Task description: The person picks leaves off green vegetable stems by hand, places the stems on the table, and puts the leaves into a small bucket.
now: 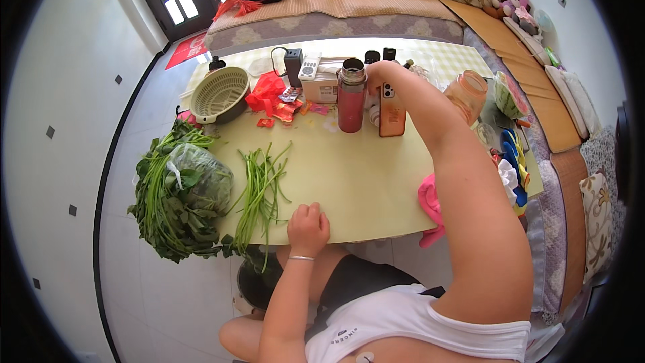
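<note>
My left hand [309, 230] rests at the near edge of the table, its fingers curled into a fist with nothing showing in it. Just left of it lie loose green stems [261, 185], stripped of most leaves. Further left, a big heap of leafy greens [164, 202] surrounds a clear plastic bag [201, 181]. My right arm stretches far across the table. At its end my right hand [384, 72] is closed at the top of an upright orange phone [392, 113]; most fingers are hidden behind it. A red metal flask [351, 101] stands open beside the phone.
A colander [220, 94], red plastic bag [267, 91], cardboard box [321, 89] and white remote [309, 66] stand along the far side. To the right are an orange jar [466, 94], a cut watermelon [510, 97] and pink cloth [430, 205]. A dark bin [259, 282] sits below the near edge.
</note>
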A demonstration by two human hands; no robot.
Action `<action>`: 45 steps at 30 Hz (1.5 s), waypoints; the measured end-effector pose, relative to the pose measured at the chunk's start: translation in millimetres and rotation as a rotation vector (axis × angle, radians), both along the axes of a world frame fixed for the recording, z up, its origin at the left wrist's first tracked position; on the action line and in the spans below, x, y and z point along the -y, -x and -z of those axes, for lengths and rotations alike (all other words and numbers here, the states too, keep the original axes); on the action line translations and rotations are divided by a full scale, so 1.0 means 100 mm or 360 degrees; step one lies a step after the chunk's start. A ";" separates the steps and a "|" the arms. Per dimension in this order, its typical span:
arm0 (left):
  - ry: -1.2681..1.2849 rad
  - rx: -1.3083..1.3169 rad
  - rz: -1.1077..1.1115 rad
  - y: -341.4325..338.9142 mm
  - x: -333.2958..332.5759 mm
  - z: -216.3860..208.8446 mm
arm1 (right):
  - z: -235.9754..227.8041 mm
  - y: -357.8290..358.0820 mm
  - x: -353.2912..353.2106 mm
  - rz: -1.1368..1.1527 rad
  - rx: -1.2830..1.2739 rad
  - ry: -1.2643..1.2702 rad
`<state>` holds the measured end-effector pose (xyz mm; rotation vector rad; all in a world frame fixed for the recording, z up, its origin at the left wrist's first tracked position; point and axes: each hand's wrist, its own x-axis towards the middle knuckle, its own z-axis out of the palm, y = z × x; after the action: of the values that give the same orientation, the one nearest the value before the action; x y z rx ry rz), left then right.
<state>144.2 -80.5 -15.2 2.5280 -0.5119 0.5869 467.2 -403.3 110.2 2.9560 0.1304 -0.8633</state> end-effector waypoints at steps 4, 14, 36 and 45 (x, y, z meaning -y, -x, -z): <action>0.0008 0.0014 0.0009 0.00 0.00 0.01 | 0.05 -0.01 0.08 -0.0045 0.0158 0.0115; -0.0007 0.0023 -0.0014 0.00 -0.02 0.00 | -0.23 0.33 0.03 0.0291 0.0177 -0.0508; 0.0030 0.0024 0.0039 0.03 -0.03 -0.03 | -1.39 1.35 0.30 0.0585 0.0373 -0.2811; 0.1942 -0.0628 0.0509 0.16 0.24 -1.29 | -0.58 2.70 -0.96 0.0603 -0.0534 -0.3050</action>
<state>128.4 -104.9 114.1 1.3019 -0.2559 0.1504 197.2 -307.6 168.6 4.4272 0.8612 -2.2262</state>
